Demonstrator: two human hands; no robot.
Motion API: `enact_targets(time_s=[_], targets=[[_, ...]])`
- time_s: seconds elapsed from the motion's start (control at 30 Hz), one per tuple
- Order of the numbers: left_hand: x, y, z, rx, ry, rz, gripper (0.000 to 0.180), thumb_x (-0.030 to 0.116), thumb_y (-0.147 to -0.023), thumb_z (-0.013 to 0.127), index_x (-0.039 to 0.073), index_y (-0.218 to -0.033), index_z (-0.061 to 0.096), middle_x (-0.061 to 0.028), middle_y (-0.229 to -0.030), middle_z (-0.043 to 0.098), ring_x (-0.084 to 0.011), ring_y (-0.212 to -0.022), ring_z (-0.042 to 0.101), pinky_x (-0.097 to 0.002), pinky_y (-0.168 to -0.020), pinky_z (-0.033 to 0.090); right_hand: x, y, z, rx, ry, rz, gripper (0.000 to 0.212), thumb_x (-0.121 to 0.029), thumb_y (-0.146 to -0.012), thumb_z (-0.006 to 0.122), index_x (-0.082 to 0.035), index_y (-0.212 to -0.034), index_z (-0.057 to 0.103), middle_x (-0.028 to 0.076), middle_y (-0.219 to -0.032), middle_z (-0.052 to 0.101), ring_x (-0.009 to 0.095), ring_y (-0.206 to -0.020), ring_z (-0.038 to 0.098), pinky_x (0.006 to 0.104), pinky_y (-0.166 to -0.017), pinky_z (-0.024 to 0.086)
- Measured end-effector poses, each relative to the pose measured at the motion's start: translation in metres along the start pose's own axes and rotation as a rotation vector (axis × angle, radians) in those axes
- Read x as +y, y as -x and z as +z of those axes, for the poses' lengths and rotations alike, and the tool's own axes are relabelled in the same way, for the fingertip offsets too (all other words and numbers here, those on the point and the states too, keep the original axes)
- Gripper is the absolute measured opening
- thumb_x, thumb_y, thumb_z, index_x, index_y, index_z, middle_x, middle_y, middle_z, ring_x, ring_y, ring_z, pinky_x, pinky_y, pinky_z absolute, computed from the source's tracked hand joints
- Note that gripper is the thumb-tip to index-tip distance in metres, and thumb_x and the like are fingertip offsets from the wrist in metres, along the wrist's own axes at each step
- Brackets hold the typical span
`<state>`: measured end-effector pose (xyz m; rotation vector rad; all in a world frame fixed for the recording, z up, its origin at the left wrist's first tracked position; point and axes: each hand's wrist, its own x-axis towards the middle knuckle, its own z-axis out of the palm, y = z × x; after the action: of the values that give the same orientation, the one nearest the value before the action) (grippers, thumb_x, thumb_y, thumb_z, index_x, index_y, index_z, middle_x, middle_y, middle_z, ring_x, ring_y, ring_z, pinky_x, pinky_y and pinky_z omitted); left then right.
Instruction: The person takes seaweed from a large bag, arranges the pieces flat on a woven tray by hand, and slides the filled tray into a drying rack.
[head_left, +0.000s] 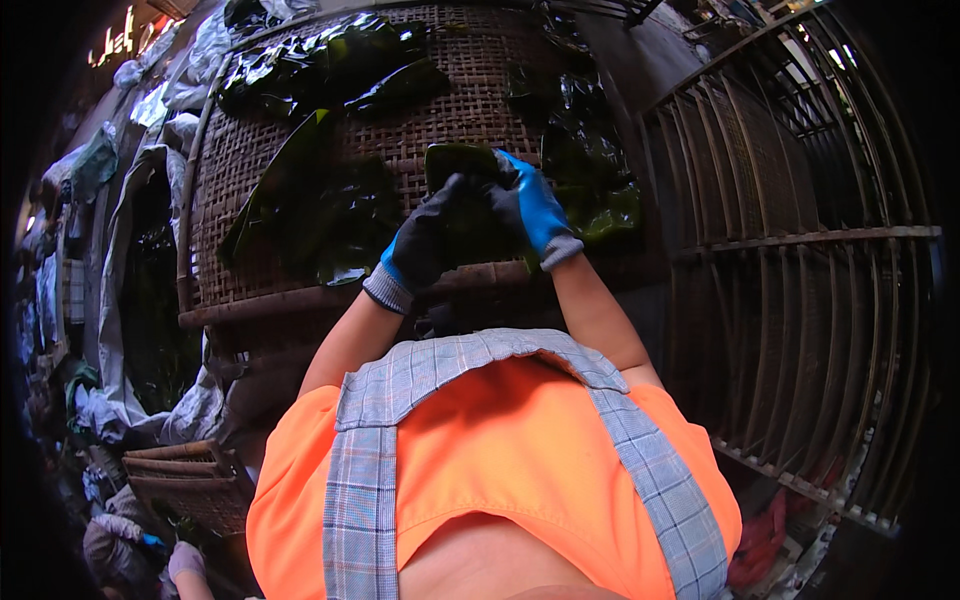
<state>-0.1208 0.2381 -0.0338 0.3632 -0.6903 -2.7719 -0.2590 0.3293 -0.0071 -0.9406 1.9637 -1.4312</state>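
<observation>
Both my hands wear blue and black gloves with grey cuffs. Together they grip a dark green, glossy, leaf-like sheet (462, 158) above the near edge of a woven bamboo tray (470, 60). My left hand (420, 235) is closed on the sheet's left side, its fingers partly lost in shadow. On the right side my right hand (535, 208) is closed round it, thumb and fingers near its upper corner. More dark green sheets (320, 205) lie on the weave to the left, with others (590, 185) to the right and at the far end. The held sheet's lower part is too dark to make out.
Slatted bamboo racks (790, 210) stand at the right. To the left, crumpled pale plastic sheeting (125, 300) surrounds a dark, wet-looking hollow. A small bamboo frame (185, 480) sits at lower left, near another person's gloved hand (186, 562).
</observation>
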Motion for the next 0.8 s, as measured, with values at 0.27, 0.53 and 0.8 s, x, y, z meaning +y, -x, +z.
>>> enact_targets(time_s=[0.27, 0.53, 0.8], targets=[[-0.002, -0.039, -0.014, 0.114, -0.283, 0.19, 0.046, 0.007, -0.084, 0.062, 0.004, -0.127, 0.045, -0.0097, -0.12, 0.055, -0.0192, -0.106, 0.055, -0.0319, -0.091, 0.047, 0.056, 0.002, -0.012, 0.068, -0.51, 0.164, 0.025, -0.015, -0.091, 0.054, -0.007, -0.113, 0.061, 0.003, -0.097, 0.065, 0.012, -0.083, 0.059, 0.0239, -0.074, 0.048], [-0.047, -0.035, -0.068, 0.322, -0.973, 0.47, 0.055, 0.011, -0.084, 0.066, -0.002, -0.131, 0.04, -0.0121, -0.124, 0.052, -0.0181, -0.114, 0.049, -0.0307, -0.098, 0.039, 0.09, -0.015, -0.005, 0.11, 0.787, 0.115, 0.04, -0.034, -0.091, 0.051, -0.006, -0.119, 0.054, 0.019, -0.091, 0.065, 0.034, -0.082, 0.063, 0.043, -0.076, 0.048], [0.006, 0.042, -0.053, 0.974, -1.772, 0.841, 0.049, 0.019, -0.077, 0.071, 0.003, -0.12, 0.054, -0.0202, -0.123, 0.05, -0.036, -0.11, 0.051, -0.0387, -0.094, 0.043, 0.061, -0.021, -0.001, 0.19, 0.825, -0.054, 0.051, -0.028, -0.081, 0.067, -0.004, -0.124, 0.052, 0.019, -0.098, 0.065, 0.033, -0.084, 0.064, 0.0411, -0.073, 0.051]])
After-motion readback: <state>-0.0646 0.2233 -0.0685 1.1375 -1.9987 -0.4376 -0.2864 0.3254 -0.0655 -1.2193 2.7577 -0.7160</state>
